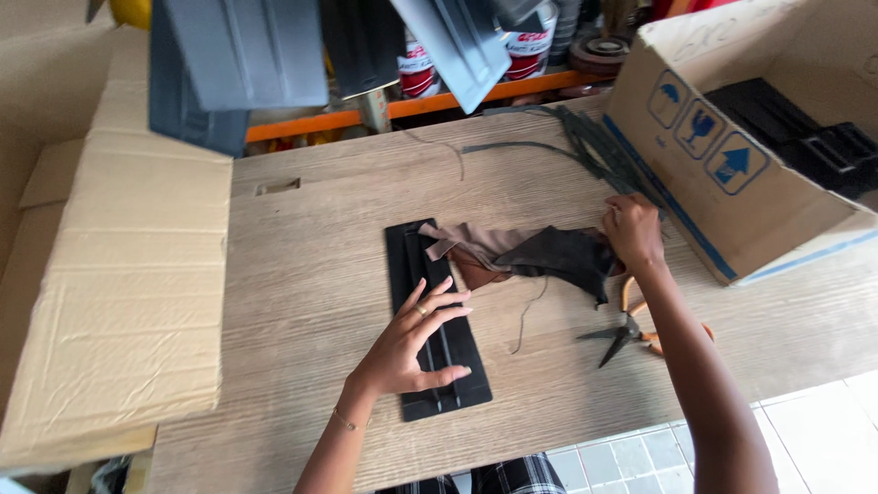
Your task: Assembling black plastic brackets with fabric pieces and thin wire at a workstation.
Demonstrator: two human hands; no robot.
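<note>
- My left hand [416, 338] lies flat on the black plastic panel [437, 322], fingers spread, palm down, holding nothing.
- The panel is long, rectangular and ribbed along its length; it lies flat on the wood-grain table [311, 274], near the front edge.
- My right hand [631, 233] is closed at the fingertips, pinching the far end of the dark fabric scrap [562, 256].
- The scrap is soft, irregular and dark brown-grey, with a paler brown piece [466, 242] under it; together they drape across the panel's upper end, and a loose thread trails toward me.
- Scissors [631, 329] with orange handles and dark blades lie on the table just below my right wrist.
- A bundle of thin dark strips [594, 142] lies fanned out on the table beyond my right hand.
- An open cardboard box [722, 174] lies tipped at the right; its near side bears three square blue handling symbols and a blue stripe. Black parts [796, 137] sit inside.
- A flattened cardboard sheet [119, 274], plain brown and creased, covers the left side.
</note>
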